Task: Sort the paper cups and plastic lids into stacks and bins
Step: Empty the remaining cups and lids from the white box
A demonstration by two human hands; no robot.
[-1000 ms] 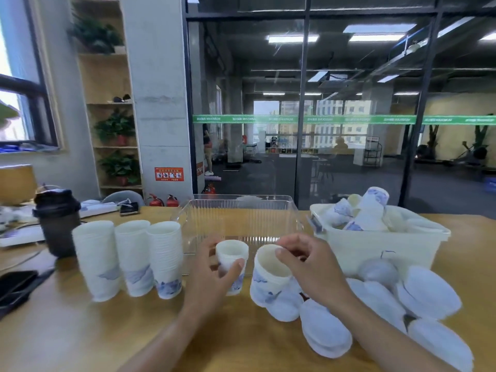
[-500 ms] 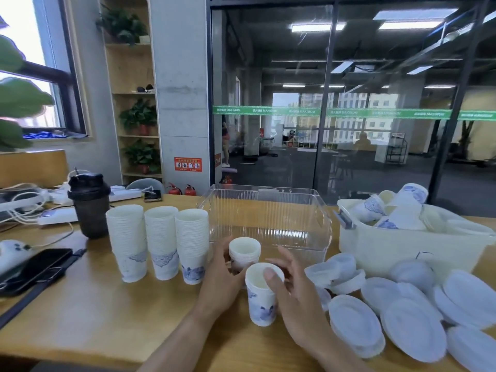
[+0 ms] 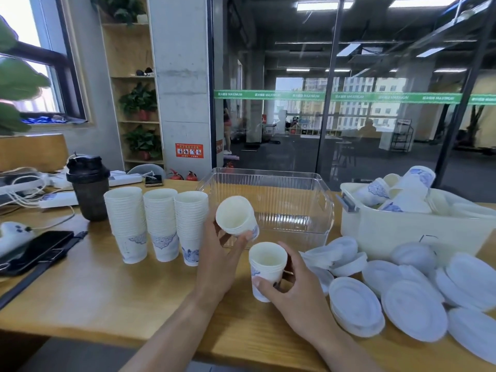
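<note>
Your left hand [image 3: 218, 260] covers the base of the tilted white paper cup [image 3: 236, 220] it holds. The flat white plastic lids [image 3: 472, 336] at the desk's [image 3: 80, 296] right end run off the frame. The white plastic bin [image 3: 413, 232] hides its cups' lower parts.

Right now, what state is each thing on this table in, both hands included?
left hand: holds a small stack of cups, lifted and tilted toward the camera
right hand: grips a second small stack of cups, upright
three tall cup stacks: upright in a row
clear bin: open, looks empty
white bin: open, loose cups piled inside
plastic lids: loosely heaped on the table
shaker bottle: upright, lid closed
</note>
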